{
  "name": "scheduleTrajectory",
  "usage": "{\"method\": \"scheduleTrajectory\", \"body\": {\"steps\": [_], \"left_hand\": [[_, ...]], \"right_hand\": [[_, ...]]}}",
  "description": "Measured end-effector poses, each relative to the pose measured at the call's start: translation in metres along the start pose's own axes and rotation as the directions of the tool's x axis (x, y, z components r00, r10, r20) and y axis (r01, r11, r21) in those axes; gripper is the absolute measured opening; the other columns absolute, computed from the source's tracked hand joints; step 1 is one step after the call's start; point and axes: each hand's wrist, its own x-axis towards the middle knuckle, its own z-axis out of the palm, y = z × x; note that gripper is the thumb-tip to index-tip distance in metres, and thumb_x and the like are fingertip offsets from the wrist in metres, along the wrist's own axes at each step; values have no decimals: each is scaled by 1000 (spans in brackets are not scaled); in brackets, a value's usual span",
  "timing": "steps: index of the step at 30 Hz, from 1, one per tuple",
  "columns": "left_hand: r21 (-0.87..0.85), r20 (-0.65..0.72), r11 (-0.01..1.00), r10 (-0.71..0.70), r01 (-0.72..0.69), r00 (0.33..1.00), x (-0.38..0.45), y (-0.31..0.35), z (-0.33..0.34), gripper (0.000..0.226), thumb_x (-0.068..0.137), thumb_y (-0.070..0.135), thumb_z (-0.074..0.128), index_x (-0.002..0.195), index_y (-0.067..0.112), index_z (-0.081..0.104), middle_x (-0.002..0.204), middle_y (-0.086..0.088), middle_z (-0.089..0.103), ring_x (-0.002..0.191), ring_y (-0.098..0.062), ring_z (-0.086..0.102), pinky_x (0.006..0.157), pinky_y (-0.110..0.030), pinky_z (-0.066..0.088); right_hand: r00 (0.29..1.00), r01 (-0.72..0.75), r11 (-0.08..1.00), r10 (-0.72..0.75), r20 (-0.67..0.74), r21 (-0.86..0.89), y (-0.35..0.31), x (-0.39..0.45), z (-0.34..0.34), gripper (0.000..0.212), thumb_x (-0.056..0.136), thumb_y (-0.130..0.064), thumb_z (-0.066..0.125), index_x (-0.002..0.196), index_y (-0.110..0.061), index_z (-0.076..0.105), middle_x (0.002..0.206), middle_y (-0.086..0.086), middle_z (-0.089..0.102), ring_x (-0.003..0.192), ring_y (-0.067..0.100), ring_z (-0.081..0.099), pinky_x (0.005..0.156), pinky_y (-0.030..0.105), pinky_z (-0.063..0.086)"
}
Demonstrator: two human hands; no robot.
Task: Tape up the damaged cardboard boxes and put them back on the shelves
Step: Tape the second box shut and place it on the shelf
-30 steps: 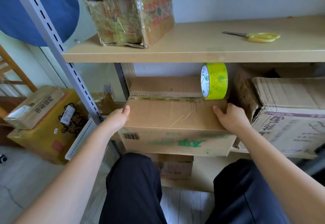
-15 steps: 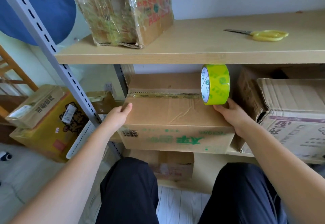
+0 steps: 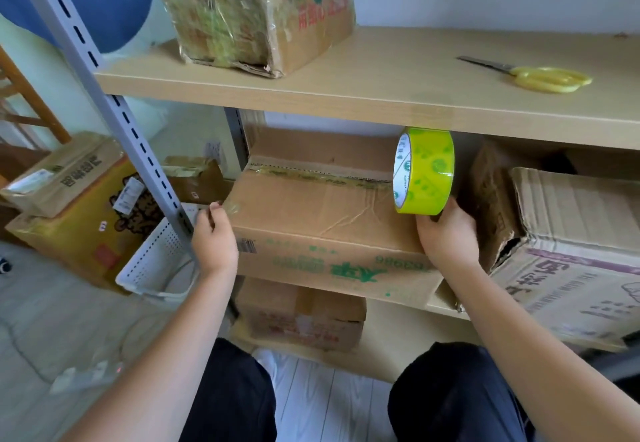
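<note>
Head view: taped cardboard box (image 3: 322, 219) sits on the middle shelf (image 3: 446, 306), front edge overhanging. Green tape roll (image 3: 424, 171) stands on edge at the box's right top corner, just under the upper shelf (image 3: 381, 95). Right hand (image 3: 448, 237) grips the roll from below, fingers curled round it. Left hand (image 3: 214, 233) at the box's left top corner, fingertips pinching there; what they pinch is unclear. Yellow scissors (image 3: 540, 77) and a plastic-wrapped box (image 3: 256, 8) lie on the upper shelf, well apart.
</note>
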Motion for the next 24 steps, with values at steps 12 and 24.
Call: {"method": "scheduleTrajectory", "body": {"steps": [12,24], "left_hand": [[131,310,971,-234,202,922,-14,-13,-37,89,81,88,28,154,36,26,160,-2,32,140,-35,39,113,-58,33],[-22,272,1000,-16,23,962,-82,-17,-109,94,62,52,88,140,20,46,137,-3,57,127,-26,53,108,-54,42]], "right_hand": [[899,-365,744,126,419,560,26,-11,-1,83,82,-53,68,153,-38,27,143,-6,53,128,21,53,112,41,39],[834,-62,790,-294,466,609,47,-72,-51,74,64,-46,89,127,-29,54,113,-11,72,108,7,66,92,31,51]]}}
